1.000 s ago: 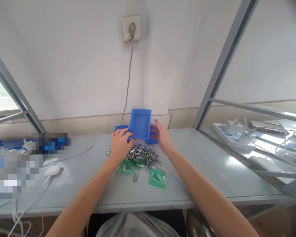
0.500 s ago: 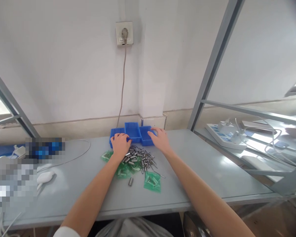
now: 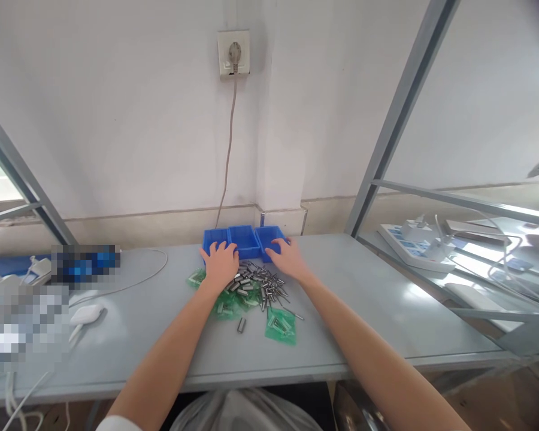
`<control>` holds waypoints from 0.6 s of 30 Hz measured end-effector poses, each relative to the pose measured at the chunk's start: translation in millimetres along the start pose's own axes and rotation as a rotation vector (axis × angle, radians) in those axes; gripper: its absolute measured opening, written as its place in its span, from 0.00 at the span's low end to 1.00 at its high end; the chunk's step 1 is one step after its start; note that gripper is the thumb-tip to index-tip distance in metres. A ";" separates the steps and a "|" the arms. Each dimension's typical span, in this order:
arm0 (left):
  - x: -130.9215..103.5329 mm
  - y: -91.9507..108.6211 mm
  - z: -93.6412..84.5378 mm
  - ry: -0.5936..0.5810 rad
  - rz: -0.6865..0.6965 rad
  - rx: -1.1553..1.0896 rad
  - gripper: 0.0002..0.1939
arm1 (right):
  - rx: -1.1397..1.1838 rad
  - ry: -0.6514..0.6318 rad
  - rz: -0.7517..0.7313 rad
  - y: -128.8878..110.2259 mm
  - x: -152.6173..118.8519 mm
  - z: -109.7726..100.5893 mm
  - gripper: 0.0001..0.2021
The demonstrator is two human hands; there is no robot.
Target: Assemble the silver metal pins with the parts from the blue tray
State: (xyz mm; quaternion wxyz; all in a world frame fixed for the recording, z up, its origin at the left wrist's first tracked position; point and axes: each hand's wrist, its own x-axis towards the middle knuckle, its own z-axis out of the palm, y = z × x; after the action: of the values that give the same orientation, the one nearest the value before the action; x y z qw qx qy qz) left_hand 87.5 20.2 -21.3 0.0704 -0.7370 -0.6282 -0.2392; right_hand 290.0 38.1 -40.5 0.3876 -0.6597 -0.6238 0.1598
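Observation:
Three small blue plastic bins stand side by side at the back of the table: a left bin [image 3: 211, 236], a middle bin [image 3: 244, 242] and a right bin [image 3: 268, 236]. My left hand [image 3: 221, 264] rests at the front of the left bin, fingers spread. At the right bin's near right corner is my right hand [image 3: 291, 260], its thumb and fingers apart and slightly bent. Just in front of the bins lies a heap of metal pins and cylinders [image 3: 269, 286], partly over green plastic bags [image 3: 229, 304]. Part of the heap is hidden by my left hand.
Nearer me lie a loose metal cylinder [image 3: 241, 325] and a green bag with small parts [image 3: 281, 326]. A white adapter [image 3: 87, 314] and cables are on the left. Beyond the grey metal frame on the right sits a white power strip [image 3: 411, 248]. The wall stands close behind the bins.
The middle bin has dropped lower and nearer, level with its neighbours. The right bin has shifted and turned slightly. My right hand has moved in against it; the view has shifted slightly.

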 end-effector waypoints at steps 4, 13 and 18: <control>-2.8 -6.5 -5.5 -0.021 0.007 -0.086 0.16 | -0.006 -0.023 0.002 1.0 -0.8 1.9 0.21; -4.5 -16.3 -6.3 -0.007 0.045 -0.118 0.19 | -0.025 -0.031 0.008 -2.9 -4.2 3.5 0.21; -5.2 -17.3 -5.3 -0.006 0.071 -0.098 0.19 | -0.012 -0.022 -0.008 -1.2 -4.0 4.0 0.22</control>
State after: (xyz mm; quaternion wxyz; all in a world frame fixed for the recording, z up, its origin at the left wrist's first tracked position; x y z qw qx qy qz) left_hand 69.0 16.9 -22.3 0.0408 -0.7620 -0.5894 -0.2651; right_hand 285.7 35.5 -43.3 0.3772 -0.6578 -0.6315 0.1619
